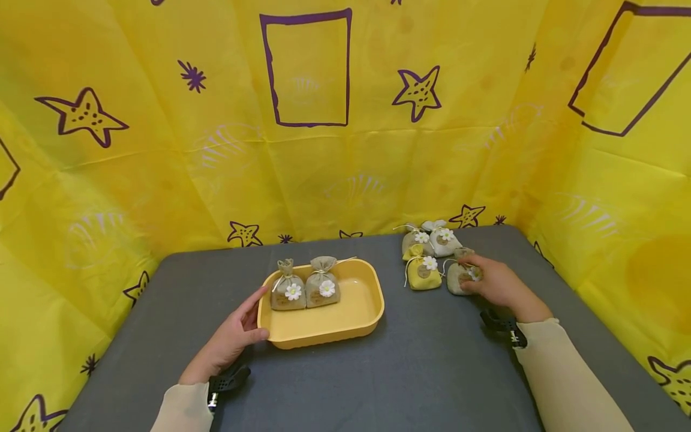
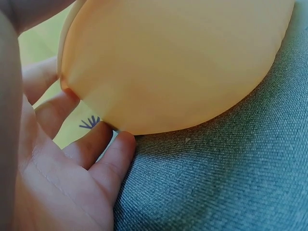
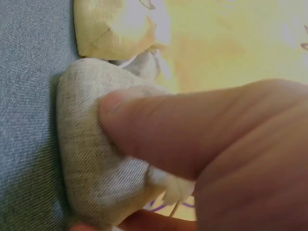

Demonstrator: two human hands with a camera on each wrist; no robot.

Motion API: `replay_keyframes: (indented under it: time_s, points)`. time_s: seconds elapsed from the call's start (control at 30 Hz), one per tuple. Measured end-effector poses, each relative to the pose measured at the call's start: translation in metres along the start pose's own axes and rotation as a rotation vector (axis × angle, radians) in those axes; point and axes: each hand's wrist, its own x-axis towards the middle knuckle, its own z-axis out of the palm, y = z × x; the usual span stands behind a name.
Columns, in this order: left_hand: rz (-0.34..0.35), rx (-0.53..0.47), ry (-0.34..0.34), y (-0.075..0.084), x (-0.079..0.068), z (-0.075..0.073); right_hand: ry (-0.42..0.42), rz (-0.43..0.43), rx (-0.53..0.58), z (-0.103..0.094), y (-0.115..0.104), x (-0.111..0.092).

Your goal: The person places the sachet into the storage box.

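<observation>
The bench [image 1: 421, 372] is covered in grey cloth, and from close by its weave shows as a fine, ribbed texture. On it sits a shallow yellow tray [image 1: 353, 300], smooth and plastic-looking, an oblong with rounded corners and a low wall. Two beige bags [image 1: 323, 288] stand side by side in its left half, plump at the base and gathered at the neck with cord, each bearing a white flower with a yellow centre.

The left hand [image 1: 229, 336] holds the tray's left end, thumb at the near corner and the index finger farther back along the rim, set wide apart; in the left wrist view the other fingers [image 2: 118, 161] bend lightly against the outer wall.

The right hand [image 1: 493, 282] pinches a greyish-beige bag [image 1: 456, 287] of coarse, linen-like cloth, well apart from the tray on its right. The thumb [image 3: 149, 130] presses flat on one broad face while fingers reach round the opposite side, so the gap between them is just the bag's thickness. Its rounded base lies low by the bench; whether it touches cannot be told.

Just beside it, to the left, stands a yellow bag [image 1: 426, 279] with a flower and a round brown label. Behind these sit another beige bag [image 1: 410, 243] and a white bag [image 1: 444, 245], close together.
</observation>
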Motion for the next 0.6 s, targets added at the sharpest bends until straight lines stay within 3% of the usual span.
replay_keyframes:
  time_s: [0.13,0.3,0.6]
  points:
    - [-0.004,0.001,0.001,-0.001,0.0,-0.001,-0.003,-0.039,-0.04,-0.001,-0.003,0.001]
    - [-0.007,0.002,0.003,-0.002,0.0,-0.001,0.038,-0.012,-0.023,-0.002,0.001,0.001]
    - [-0.012,0.004,0.004,0.0,0.0,0.0,0.094,0.109,0.053,-0.017,0.003,-0.004]
